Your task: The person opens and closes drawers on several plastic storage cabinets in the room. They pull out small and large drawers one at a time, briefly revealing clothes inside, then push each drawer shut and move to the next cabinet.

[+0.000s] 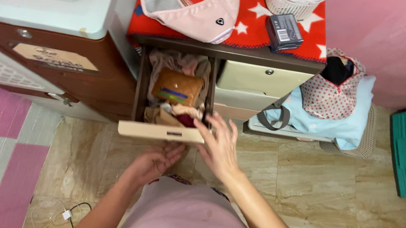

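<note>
- the stuff deep in my open drawer [162,132] is jumbled and hard to make out.
- my left hand [152,163] curls under the drawer front, fingers hidden.
- my right hand [219,146] rests open on its corner.

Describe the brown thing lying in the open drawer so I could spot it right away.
Under the red star-patterned cloth, the left drawer is pulled open. Amid its pale crumpled fabrics lies a brown wallet, the only flat, stiff item there, with a green and purple stripe across it.
</note>
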`<state>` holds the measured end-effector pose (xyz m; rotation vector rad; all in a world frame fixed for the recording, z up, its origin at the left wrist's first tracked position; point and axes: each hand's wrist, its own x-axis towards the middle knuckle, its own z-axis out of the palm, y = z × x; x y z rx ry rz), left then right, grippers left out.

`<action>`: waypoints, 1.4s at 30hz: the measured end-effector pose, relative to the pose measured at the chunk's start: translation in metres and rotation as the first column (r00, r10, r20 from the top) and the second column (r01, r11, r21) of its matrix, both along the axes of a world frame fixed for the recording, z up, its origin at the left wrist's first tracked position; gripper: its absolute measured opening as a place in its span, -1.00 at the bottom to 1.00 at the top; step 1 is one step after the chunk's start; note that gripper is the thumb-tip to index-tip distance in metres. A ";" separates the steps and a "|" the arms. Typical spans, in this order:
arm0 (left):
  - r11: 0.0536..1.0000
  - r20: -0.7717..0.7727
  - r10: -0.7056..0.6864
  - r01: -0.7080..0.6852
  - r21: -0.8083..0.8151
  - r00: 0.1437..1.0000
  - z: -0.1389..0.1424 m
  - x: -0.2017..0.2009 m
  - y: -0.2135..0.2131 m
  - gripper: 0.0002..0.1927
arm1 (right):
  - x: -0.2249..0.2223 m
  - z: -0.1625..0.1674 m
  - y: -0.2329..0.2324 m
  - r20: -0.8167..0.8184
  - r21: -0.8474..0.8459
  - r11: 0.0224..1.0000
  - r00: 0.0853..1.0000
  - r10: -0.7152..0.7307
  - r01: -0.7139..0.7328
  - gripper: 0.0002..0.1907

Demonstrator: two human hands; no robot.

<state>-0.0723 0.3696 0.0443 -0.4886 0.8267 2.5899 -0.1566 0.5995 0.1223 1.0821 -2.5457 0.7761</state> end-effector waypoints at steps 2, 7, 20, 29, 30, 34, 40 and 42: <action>1.000 -0.049 0.013 -0.012 0.022 0.999 -0.004 -0.024 -0.008 0.03 | -0.021 0.002 -0.009 0.019 0.005 1.000 1.000 -0.013 0.013 -0.10; 0.999 -0.112 0.001 -0.006 -0.043 0.994 -0.013 -0.089 -0.036 0.01 | -0.088 0.016 -0.033 -0.021 0.032 0.997 0.997 -0.070 0.071 0.01; 1.000 -0.082 -0.019 0.019 -0.010 0.996 -0.015 -0.210 -0.057 -0.13 | -0.174 -0.003 -0.064 -0.322 0.041 0.916 0.873 -0.366 0.399 -0.24; 0.934 -0.035 -0.333 0.324 -0.151 0.942 -0.015 -0.196 -0.026 0.05 | -0.160 -0.015 -0.054 -0.273 -0.036 0.946 0.908 -0.318 0.321 -0.33; 0.896 -0.039 -0.408 0.392 -0.206 0.912 -0.015 -0.196 -0.018 0.05 | -0.155 -0.018 -0.047 -0.248 -0.077 0.945 0.912 -0.326 0.317 -0.34; 0.726 -0.060 -0.606 0.521 -0.448 0.793 -0.005 -0.199 -0.004 -0.09 | -0.120 -0.050 -0.019 0.119 -0.462 0.736 0.857 -0.502 0.495 -0.38; 0.624 -0.085 -0.677 0.509 -0.593 0.731 0.002 -0.204 -0.002 -0.20 | -0.160 -0.118 0.033 0.728 -0.251 -0.156 0.293 0.620 0.955 -0.10; 0.582 -0.085 -0.708 0.510 -0.633 0.701 0.000 -0.205 -0.002 -0.23 | -0.171 -0.132 0.040 0.623 -0.251 -0.172 0.295 0.724 0.953 0.02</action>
